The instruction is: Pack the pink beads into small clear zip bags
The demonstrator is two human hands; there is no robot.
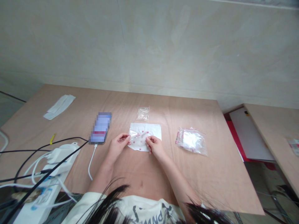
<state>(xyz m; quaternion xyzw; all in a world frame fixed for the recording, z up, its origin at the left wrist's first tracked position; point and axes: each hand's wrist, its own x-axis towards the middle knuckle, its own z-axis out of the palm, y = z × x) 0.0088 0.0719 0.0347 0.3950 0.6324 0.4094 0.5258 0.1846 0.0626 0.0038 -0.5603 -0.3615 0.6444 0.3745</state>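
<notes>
A small clear plastic bag with tiny pink beads inside is held between both hands over a white sheet of paper on the wooden table. My left hand pinches the bag's left edge, fingers closed. My right hand pinches its right edge, fingers curled. A few pink beads lie on the paper under the bag.
Another small clear bag lies behind the paper. A pile of clear zip bags sits to the right. A phone with a white cable lies to the left, a power strip with cables at front left, folded white paper at far left.
</notes>
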